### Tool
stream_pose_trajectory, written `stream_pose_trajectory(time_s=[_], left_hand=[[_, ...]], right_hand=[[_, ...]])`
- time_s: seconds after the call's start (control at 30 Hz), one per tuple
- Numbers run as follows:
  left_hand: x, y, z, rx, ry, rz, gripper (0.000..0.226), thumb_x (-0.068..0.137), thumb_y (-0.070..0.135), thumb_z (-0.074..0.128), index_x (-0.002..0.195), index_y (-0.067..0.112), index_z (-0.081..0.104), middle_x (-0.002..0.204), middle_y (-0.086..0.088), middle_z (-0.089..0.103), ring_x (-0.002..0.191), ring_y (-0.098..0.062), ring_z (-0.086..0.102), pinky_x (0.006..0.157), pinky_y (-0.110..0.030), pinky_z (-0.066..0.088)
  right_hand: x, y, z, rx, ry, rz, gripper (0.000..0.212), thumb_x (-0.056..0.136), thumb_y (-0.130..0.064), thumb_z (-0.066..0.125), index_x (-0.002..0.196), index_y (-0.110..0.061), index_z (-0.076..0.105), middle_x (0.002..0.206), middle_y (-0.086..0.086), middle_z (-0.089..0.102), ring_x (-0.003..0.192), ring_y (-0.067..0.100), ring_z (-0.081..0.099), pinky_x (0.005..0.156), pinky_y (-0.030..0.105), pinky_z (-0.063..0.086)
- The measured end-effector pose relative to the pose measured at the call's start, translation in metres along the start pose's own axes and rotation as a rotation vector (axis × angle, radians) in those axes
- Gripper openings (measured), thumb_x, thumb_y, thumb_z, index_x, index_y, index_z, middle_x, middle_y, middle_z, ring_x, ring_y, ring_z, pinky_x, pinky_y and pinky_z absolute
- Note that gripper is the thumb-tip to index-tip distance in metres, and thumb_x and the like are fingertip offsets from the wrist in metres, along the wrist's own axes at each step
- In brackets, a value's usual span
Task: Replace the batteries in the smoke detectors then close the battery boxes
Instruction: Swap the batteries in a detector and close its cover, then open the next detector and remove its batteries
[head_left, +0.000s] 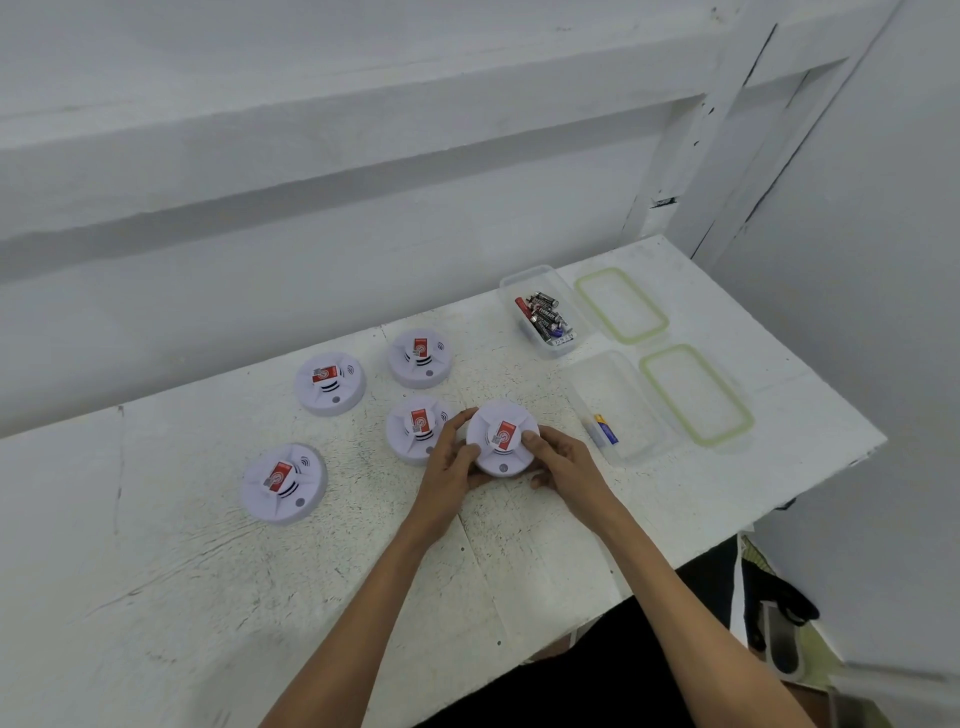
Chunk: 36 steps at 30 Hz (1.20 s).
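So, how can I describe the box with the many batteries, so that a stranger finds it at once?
Start at the far right end of the white table, where two clear plastic boxes sit beside two green-rimmed lids. The battery box is the farther one, nearer the wall. It holds a heap of dark batteries, while the nearer box holds only a couple.

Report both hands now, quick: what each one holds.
Left hand: gripping the left edge of the smoke detector.
Right hand: gripping the same detector's right edge.
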<state>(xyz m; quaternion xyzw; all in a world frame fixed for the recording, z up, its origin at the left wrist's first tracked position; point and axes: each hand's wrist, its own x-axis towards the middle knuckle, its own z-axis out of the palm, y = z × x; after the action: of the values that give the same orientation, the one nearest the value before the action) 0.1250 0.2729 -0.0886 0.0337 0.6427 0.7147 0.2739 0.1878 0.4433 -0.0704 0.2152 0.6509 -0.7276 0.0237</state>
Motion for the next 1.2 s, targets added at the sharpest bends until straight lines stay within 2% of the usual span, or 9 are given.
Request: stream_pose_trajectory(time_s=[0.33,0.57,0.77,0.87,1.03,1.2], left_hand=[[-0.001,0.001,0.000,0.003,-0.002,-0.004,0.042,0.106,0.012,0.047,0.145,0.029,0.048,0.140,-0.002,0.061,0.122,-0.024,0.065,0.098,-0.051,0.056],[-0.001,0.002,0.000,-0.006,-0.006,-0.001,0.043,0.106,0.010,0.046,0.144,0.028,0.048,0.140,-0.003,0.060,0.121,-0.022,0.065,0.097,-0.048,0.057],[-0.002,0.001,0.000,-0.020,-0.004,0.007,0.042,0.107,0.011,0.044,0.144,0.029,0.049,0.143,-0.002,0.058,0.124,-0.021,0.063,0.096,-0.046,0.058],[-0.007,0.006,0.003,-0.071,0.009,0.015,0.040,0.107,0.012,0.044,0.142,0.031,0.050,0.143,-0.001,0.058,0.125,-0.019,0.063,0.096,-0.045,0.058],[-0.012,0.035,-0.015,-0.137,0.089,0.103,0.042,0.108,0.017,0.046,0.149,0.025,0.046,0.142,-0.001,0.061,0.124,-0.023,0.064,0.097,-0.045,0.057],[-0.019,0.067,-0.058,-0.150,0.196,0.204,0.043,0.108,0.016,0.046,0.151,0.022,0.044,0.142,-0.002,0.062,0.124,-0.024,0.064,0.090,-0.040,0.059]], right_hand=[[0.002,0.001,0.000,-0.002,0.006,0.004,0.029,0.097,-0.037,0.061,0.116,-0.018,0.071,0.105,0.011,0.074,0.085,0.024,0.066,0.064,0.031,0.055],[0.001,0.002,0.000,-0.010,0.012,0.003,0.030,0.097,-0.038,0.061,0.116,-0.018,0.071,0.106,0.012,0.074,0.085,0.021,0.066,0.065,0.031,0.054],[0.003,0.003,0.004,-0.035,0.061,0.039,0.031,0.094,-0.042,0.063,0.115,-0.020,0.071,0.105,0.007,0.075,0.087,0.019,0.066,0.067,0.031,0.054],[0.007,-0.007,0.008,-0.111,0.102,0.021,0.031,0.093,-0.046,0.062,0.111,-0.022,0.070,0.098,0.003,0.076,0.088,0.024,0.070,0.067,0.036,0.058],[0.016,-0.044,0.039,-0.144,0.116,-0.085,0.033,0.094,-0.046,0.062,0.118,-0.024,0.057,0.094,0.000,0.075,0.079,0.020,0.072,0.060,0.030,0.056],[0.036,-0.070,0.097,-0.154,0.048,-0.092,0.037,0.093,-0.046,0.062,0.119,-0.021,0.052,0.098,0.001,0.073,0.076,0.012,0.073,0.064,0.026,0.058]])
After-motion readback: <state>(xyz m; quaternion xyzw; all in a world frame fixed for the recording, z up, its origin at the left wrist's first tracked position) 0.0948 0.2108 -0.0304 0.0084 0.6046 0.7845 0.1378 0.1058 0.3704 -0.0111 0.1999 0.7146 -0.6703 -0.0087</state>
